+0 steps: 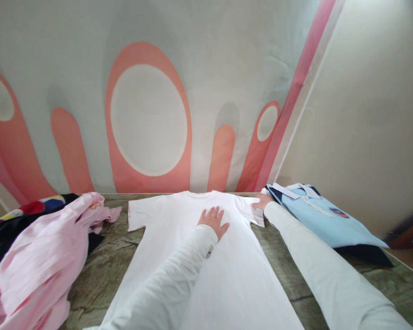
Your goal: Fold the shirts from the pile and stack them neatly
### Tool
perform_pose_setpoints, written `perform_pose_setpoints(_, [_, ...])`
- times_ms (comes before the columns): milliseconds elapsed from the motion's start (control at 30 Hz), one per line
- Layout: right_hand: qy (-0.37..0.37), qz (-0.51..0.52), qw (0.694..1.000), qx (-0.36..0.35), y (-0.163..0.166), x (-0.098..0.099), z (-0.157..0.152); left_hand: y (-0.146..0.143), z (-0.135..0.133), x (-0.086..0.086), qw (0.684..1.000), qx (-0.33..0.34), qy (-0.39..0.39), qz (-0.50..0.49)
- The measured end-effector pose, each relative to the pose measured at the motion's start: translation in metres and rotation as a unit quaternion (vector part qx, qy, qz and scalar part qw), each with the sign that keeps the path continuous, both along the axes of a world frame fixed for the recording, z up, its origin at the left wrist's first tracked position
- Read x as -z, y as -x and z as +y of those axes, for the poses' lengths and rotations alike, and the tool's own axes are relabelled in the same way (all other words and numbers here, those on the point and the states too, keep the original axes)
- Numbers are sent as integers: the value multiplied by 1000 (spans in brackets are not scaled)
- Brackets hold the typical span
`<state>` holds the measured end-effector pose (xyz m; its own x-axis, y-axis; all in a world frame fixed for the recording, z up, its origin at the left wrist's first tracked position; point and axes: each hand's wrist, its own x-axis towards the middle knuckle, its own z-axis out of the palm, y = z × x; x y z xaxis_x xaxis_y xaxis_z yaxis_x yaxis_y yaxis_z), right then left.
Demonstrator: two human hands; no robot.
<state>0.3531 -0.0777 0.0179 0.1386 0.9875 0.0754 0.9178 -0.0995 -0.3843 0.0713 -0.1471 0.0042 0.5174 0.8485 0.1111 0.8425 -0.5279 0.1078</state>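
A white T-shirt [165, 238] lies spread flat on the table, collar toward the wall. My left hand [214, 220] rests flat on the shirt's chest with its fingers stretched out. At the shirt's right sleeve, my right hand [261, 201] pinches the sleeve's edge near the shoulder. Both of my arms wear long white sleeves.
A heap of pink cloth [37, 261] lies at the left over a dark, multicoloured garment [17, 215]. A folded light-blue shirt with dark trim [326, 220] lies at the right. The table [106, 256] has a worn greenish-brown top. A painted wall stands just behind.
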Motion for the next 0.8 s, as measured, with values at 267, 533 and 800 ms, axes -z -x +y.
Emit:
perform_pose_setpoints(267, [91, 255, 963, -13, 20, -46, -17, 1, 12, 2, 960, 6, 17, -279])
perform_pose_setpoints(533, [145, 508, 844, -90, 87, -82, -15, -3, 24, -8, 669, -30, 289, -684])
perform_pose_setpoints(800, [128, 622, 767, -88, 164, -62, -14, 3, 19, -23, 512, -16, 387, -767])
